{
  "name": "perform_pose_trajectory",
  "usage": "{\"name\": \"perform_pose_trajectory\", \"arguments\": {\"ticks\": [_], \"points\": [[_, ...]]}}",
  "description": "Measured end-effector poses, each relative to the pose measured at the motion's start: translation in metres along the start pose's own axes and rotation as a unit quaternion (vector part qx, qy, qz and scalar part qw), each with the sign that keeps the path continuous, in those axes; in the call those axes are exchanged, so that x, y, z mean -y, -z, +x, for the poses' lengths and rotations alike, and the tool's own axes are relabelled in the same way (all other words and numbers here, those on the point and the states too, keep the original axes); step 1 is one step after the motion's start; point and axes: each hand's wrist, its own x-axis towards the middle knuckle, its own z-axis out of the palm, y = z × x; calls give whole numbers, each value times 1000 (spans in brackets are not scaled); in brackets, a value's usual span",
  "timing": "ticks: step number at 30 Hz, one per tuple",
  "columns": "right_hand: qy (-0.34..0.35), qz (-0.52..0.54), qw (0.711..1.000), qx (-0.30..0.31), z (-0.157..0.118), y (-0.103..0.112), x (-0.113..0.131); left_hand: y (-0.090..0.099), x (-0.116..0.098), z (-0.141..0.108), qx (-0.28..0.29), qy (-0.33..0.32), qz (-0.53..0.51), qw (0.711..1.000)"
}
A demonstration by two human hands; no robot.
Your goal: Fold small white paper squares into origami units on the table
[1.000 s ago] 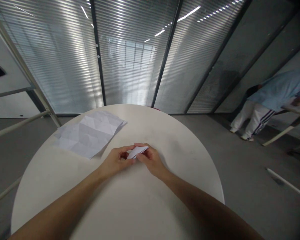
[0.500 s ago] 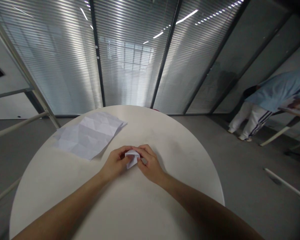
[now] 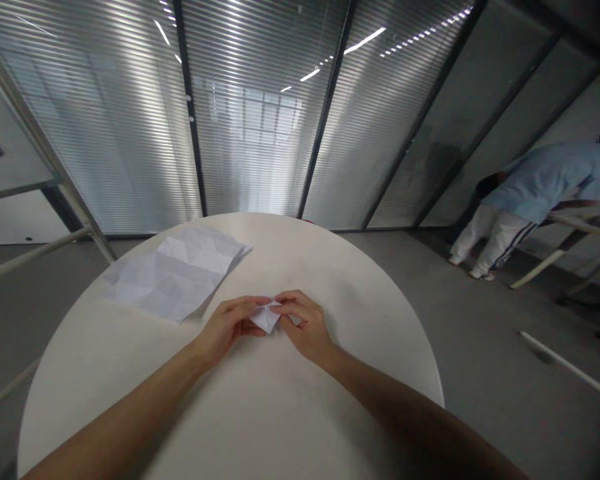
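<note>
A small folded piece of white paper (image 3: pixel 267 320) is held between both hands over the middle of the round white table (image 3: pixel 260 413). Its lower end comes to a point toward me, and a line runs down its centre. My left hand (image 3: pixel 227 327) grips its left side, fingers along the upper edge. On the right, my right hand (image 3: pixel 305 323) pinches the other side with thumb and fingertips. The fingers cover the paper's upper edges. Farther left on the table lie creased white paper sheets (image 3: pixel 180 273), apart from both hands.
A whiteboard on a metal frame (image 3: pixel 75 200) stands left of the table. Glass panels with blinds (image 3: pixel 260 133) rise behind it. At the far right a person in a light blue top (image 3: pixel 545 180) bends over another table (image 3: pixel 585 227).
The folded paper has been turned or reshaped, its pointed end now facing me. My left thumb has moved off its front face. The view has shifted slightly.
</note>
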Motion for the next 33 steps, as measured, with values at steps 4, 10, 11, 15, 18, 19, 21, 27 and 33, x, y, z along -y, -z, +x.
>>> {"name": "perform_pose_trajectory", "arguments": {"ticks": [4,10,11,15,18,19,21,27,33], "points": [[26,6,999,25,1,1,1,-1,3,-1,-18,-30,54,998],[11,29,997,72,4,4,1,5,-1,-3,1,-50,80,996],[1,40,996,75,4,5,0,6,-2,-3,5,-52,83,995],[-37,104,991,80,3,4,-6,10,-2,-4,44,-54,83,994],[-68,146,984,81,1,4,-8,10,-2,-5,67,-55,84,993],[-75,151,982,82,0,4,-8,10,-2,-5,71,-58,87,992],[-82,147,982,88,0,5,-8,9,-3,-5,77,-67,99,990],[-76,142,984,79,-1,8,-4,7,-5,-6,71,-65,138,986],[-92,160,981,60,-1,7,-2,7,-2,-7,42,-60,177,981]]}}
